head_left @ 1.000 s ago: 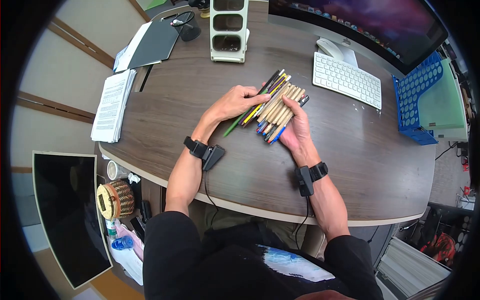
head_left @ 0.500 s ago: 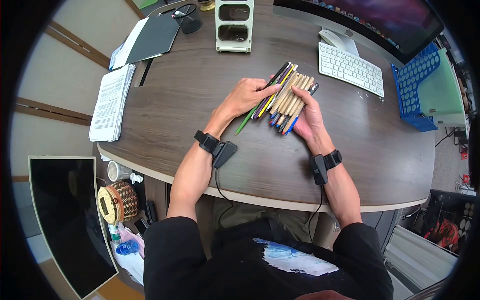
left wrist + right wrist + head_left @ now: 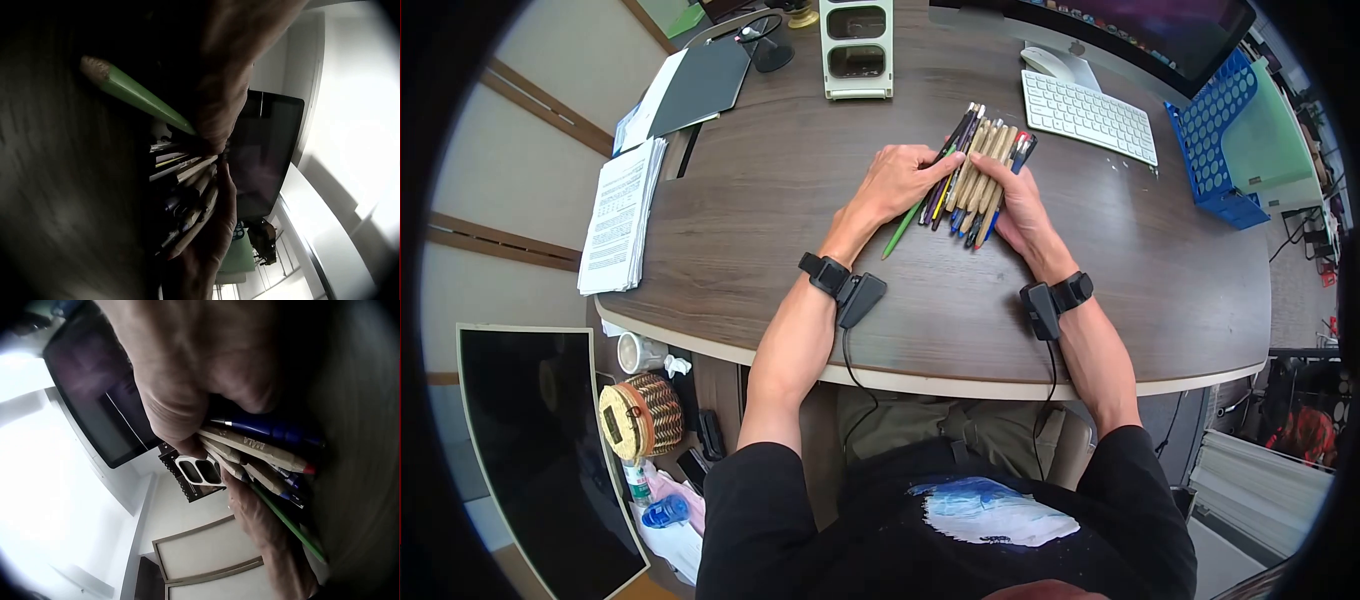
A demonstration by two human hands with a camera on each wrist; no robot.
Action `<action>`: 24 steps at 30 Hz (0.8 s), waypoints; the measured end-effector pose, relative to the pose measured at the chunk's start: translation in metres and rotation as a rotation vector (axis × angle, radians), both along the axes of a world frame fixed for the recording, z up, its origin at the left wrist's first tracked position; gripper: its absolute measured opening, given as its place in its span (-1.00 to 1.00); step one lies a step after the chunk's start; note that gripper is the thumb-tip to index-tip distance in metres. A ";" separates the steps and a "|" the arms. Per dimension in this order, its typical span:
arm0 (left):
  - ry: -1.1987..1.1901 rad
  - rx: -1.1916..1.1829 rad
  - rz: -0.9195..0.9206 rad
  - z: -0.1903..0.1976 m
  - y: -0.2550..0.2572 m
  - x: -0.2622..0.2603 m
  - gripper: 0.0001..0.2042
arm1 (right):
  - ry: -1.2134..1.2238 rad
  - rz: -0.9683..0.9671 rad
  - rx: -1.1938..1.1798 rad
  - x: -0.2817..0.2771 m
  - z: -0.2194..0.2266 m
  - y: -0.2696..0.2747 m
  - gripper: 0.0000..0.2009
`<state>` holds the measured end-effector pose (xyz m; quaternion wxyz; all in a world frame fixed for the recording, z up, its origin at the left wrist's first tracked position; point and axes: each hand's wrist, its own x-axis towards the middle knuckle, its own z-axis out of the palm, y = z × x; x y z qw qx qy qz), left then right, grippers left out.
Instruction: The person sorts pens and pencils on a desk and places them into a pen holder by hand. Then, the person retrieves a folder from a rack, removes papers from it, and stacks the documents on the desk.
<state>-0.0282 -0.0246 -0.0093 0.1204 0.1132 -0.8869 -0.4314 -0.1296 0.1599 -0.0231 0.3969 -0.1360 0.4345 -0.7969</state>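
Observation:
Both hands grip one bundle of wooden pencils and pens over the middle of the desk. My left hand holds its left side, thumb across the dark and yellow pencils. A green pencil sticks out below that hand, its tip pointing toward the body. On the other side, my right hand holds the bare-wood pencils with its thumb on top. A blue pen lies along the bundle's edge under the right hand in the right wrist view. The fingers beneath the bundle are mostly hidden.
Beyond the bundle stands a white holder with several compartments. A keyboard, mouse and monitor are at the back right, beside a blue file rack. Papers, a dark folder and a mesh cup line the left.
The hands have shifted a little to the right with the bundle. The pencils have turned to point more directly away from the body. Both hands keep their hold, and the head view has shifted slightly.

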 end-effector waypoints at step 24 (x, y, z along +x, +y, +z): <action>0.089 0.049 -0.020 -0.003 0.007 -0.001 -0.46 | 0.032 0.000 -0.011 -0.005 -0.003 0.005 -0.71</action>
